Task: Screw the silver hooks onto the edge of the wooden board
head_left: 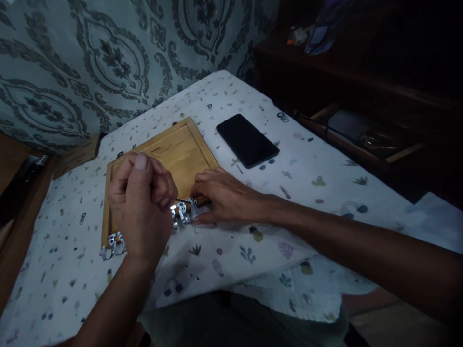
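Observation:
A wooden board with a raised rim (197,140) lies on the cloth-covered table, partly covered by my hands. Shiny metal clips (183,212) line its near edge, and more metal clips (116,245) sit at its near left corner. My left hand (141,202) is closed in a fist above the board. From it a thin dark rod-like tool (183,200) reaches to the clips; its handle is hidden in the fingers. With thumb below and fingers above, my right hand (220,195) grips the board's near edge beside the rightmost clip.
A black smartphone (248,140) lies on the patterned tablecloth (307,207) beyond my right hand. At the far left is a piece of cardboard (79,154). Dark furniture with an open drawer (361,135) stands on the right, and a patterned wall covering (108,58) rises behind the table.

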Available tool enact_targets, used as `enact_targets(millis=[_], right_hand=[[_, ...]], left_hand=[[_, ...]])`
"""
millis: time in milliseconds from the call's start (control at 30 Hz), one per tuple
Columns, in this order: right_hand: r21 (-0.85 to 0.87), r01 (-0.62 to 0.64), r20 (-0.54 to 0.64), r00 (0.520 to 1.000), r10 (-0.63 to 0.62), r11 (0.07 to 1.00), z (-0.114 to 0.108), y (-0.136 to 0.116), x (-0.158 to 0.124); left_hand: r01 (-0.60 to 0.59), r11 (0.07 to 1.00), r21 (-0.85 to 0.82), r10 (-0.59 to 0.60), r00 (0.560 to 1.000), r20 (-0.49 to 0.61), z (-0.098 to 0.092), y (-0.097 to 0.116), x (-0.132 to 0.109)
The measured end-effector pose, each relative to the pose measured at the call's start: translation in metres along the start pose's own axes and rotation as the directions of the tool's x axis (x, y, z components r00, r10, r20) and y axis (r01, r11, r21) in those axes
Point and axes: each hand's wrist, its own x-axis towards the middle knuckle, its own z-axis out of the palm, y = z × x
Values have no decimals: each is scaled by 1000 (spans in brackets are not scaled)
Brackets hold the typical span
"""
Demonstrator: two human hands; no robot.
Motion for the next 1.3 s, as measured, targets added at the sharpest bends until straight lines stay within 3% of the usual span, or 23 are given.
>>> enact_targets(millis=[500, 867, 1133, 1300], right_hand=[[7, 18, 8, 1000, -19, 1000, -2, 0, 0], [-8, 15, 15, 1000, -14, 1000, -1, 1, 1], [19, 13, 24, 1000, -14, 1000, -1, 0, 0], [26, 9, 33, 999, -10, 1000, -3, -2, -1]], left_hand=[[10, 1000, -2, -10, 998, -60, 3, 1, -2], [10, 1000, -26, -9, 1000, 30, 6, 1, 1], [26, 998, -56, -9, 958, 286, 4, -4, 13], [129, 987, -96, -72, 890, 450, 0, -4, 25]])
